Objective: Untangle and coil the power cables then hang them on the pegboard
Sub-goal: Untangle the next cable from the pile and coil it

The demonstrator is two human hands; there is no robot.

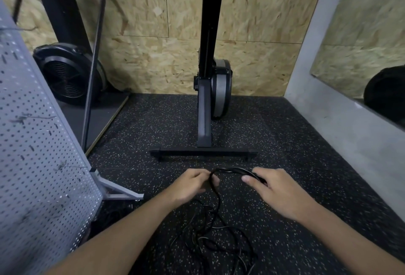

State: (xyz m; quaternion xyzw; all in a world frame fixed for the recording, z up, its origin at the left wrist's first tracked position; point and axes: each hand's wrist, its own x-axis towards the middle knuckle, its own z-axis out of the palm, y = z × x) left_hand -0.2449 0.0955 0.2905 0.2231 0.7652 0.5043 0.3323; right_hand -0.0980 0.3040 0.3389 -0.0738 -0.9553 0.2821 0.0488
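Note:
A black power cable (228,170) arches between my two hands, held above the speckled floor. My left hand (190,185) pinches it at the left end of the arch, and from there a strand hangs down. My right hand (276,189) grips the right end, fingers curled round a thicker black part. Below my hands, a tangle of thin black cable (217,242) lies loose on the floor between my forearms. The grey perforated pegboard (37,154) stands on the left, leaning across the view, with a few hooks on it.
An upright black exercise machine (210,90) stands ahead, its base bar (203,153) just beyond my hands. A black fan wheel (70,73) sits back left. The pegboard's grey foot (118,189) juts out near my left hand. A concrete wall (341,121) runs along the right.

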